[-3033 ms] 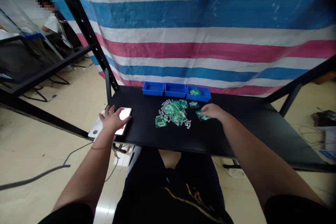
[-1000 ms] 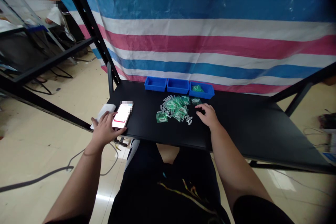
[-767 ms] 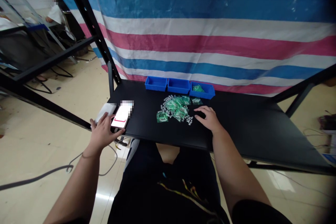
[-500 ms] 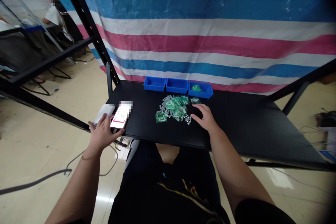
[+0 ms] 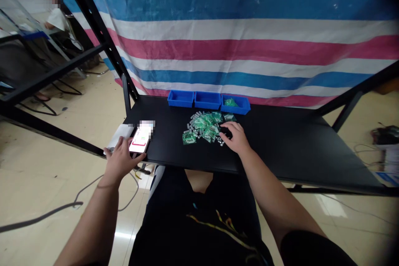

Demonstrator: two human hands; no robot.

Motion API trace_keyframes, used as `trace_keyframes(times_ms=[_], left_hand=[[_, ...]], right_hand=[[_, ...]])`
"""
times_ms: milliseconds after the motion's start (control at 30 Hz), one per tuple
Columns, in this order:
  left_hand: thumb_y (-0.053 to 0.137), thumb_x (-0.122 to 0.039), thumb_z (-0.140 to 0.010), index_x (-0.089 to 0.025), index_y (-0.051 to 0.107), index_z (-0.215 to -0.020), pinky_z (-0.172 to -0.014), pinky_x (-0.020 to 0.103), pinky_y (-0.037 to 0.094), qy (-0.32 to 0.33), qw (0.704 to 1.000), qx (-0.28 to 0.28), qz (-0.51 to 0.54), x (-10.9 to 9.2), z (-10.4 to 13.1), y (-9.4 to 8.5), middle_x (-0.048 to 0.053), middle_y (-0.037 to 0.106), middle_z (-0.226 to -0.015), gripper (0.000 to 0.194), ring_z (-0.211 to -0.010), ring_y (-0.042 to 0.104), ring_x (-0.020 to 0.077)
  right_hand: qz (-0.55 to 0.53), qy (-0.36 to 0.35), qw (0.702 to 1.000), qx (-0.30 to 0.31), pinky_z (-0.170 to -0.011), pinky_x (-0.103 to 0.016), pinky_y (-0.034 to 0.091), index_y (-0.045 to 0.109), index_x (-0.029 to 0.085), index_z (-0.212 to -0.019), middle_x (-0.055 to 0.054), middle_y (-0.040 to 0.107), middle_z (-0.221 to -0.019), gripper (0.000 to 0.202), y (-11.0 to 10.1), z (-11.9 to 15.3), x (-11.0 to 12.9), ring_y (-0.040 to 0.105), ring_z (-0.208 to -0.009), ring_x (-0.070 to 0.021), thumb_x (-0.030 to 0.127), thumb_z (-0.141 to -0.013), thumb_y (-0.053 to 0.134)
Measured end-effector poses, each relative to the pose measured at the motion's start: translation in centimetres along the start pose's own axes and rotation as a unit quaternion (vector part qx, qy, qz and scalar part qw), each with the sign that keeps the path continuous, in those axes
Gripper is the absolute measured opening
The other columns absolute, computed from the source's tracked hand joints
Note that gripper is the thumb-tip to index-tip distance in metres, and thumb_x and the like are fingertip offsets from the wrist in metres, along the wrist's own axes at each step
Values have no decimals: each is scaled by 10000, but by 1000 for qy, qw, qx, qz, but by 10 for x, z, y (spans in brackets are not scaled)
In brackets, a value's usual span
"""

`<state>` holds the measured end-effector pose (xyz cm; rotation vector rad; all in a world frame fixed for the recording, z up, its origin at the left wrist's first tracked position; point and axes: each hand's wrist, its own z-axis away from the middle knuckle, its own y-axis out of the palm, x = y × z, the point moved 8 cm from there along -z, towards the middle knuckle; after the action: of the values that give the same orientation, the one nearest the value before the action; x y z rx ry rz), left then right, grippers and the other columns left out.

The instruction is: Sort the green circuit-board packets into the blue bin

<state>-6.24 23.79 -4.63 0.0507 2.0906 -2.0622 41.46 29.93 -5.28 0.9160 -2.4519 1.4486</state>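
Observation:
My left hand [image 5: 120,160] rests at the front left of the black shelf, fingers spread. It touches the near end of a lit phone [image 5: 141,139] and overlaps a flat white object [image 5: 120,136] beside it. My right hand [image 5: 236,138] is at the right edge of a pile of green and silver small packets and pieces [image 5: 204,124], its thumb and fingers apart and curved, with nothing seen between them. Some small silver pieces [image 5: 221,142] lie by its thumb. One green packet [image 5: 189,138] lies at the pile's near left.
Behind the pile stand three blue bins: a left bin [image 5: 181,99], a middle bin [image 5: 207,100] and a right bin [image 5: 240,108] holding green packets. The black shelf [image 5: 299,145] has uprights at its sides. A striped sheet [image 5: 233,29] hangs behind. A person [image 5: 57,18] sits far left.
My right hand has moved slightly left, closer to the pile and the silver pieces. My left hand stays at the phone. The whole view has shifted a little.

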Motion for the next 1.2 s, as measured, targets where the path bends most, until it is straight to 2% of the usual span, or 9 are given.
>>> trace_keyframes(times_ms=[100, 200, 500, 667, 767, 900, 1067, 1133, 1200], left_hand=[[541, -649, -874, -179, 398, -1508, -1185, 790, 107, 2, 1000, 0, 0, 0, 0, -1, 240, 455, -1590, 802, -1562, 261, 430], [546, -643, -869, -182, 407, -1494, -1197, 766, 116, 5, 1000, 5, -2, 0, -1, -1, 247, 467, -1579, 789, -1565, 262, 417], [548, -658, -863, -162, 433, -1477, -1209, 724, 136, 2, 1000, -2, -12, 4, -1, 1, 266, 449, -1586, 798, -1561, 278, 407], [545, -661, -859, -162, 439, -1478, -1204, 732, 127, 4, 1000, -5, -9, 5, 0, 1, 259, 468, -1576, 802, -1561, 270, 424], [551, -655, -860, -159, 446, -1473, -1206, 729, 124, 7, 1000, -8, -7, 4, 0, 1, 252, 477, -1573, 795, -1562, 268, 424], [529, -666, -874, -172, 469, -1448, -1208, 726, 127, 9, 1000, -6, -9, 6, 0, 3, 242, 494, -1563, 760, -1564, 268, 419], [508, -688, -878, -179, 485, -1430, -1210, 726, 125, 9, 1000, -10, -6, 6, 1, 3, 251, 497, -1557, 752, -1565, 265, 420], [506, -687, -878, -172, 486, -1428, -1209, 729, 126, 10, 1000, -13, -5, 6, 1, 2, 259, 494, -1555, 754, -1561, 278, 419], [508, -686, -876, -169, 486, -1429, -1208, 731, 127, 11, 1000, -16, -3, 5, 1, 2, 263, 490, -1557, 757, -1557, 288, 416]], right_hand=[[-7, -45, 998, 51, -1055, -489, 435, 679, 275, -1258, -81, 667, -1334, 345, 12, -1, 16, 599, -1240, -305, 384, -932, 657], [-4, -43, 997, 63, -1035, -489, 436, 687, 275, -1208, -68, 700, -1295, 280, 19, -2, 20, 619, -1225, -295, 324, -939, 629], [-36, -4, 999, 1, -976, -470, 503, 689, 246, -932, -91, 709, -1144, 112, 11, -3, 13, 669, -1086, -283, 276, -924, 581], [-85, 38, 995, -21, -910, -447, 572, 711, 262, -955, -102, 650, -1087, 157, 9, -4, 1, 660, -1023, -285, 278, -908, 561], [-73, 55, 995, -47, -873, -445, 584, 707, 247, -1054, -114, 639, -1092, 217, 3, -10, -6, 653, -983, -287, 268, -896, 559], [-28, 52, 996, -61, -918, -413, 571, 692, 225, -1181, -110, 621, -1051, 336, -12, -35, -10, 643, -967, -271, 222, -896, 513], [60, 83, 979, -176, -1030, -459, 505, 700, 147, -1220, -175, 565, -1177, 380, -51, -83, -34, 601, -1089, -310, 213, -939, 453], [101, 107, 975, -166, -1073, -493, 467, 700, 141, -1246, -190, 561, -1230, 390, -51, -100, -52, 562, -1175, -333, 236, -950, 464], [131, 136, 977, -93, -1071, -524, 455, 737, 163, -1170, -175, 607, -1183, 335, -37, -111, -71, 562, -1167, -346, 293, -928, 546]])
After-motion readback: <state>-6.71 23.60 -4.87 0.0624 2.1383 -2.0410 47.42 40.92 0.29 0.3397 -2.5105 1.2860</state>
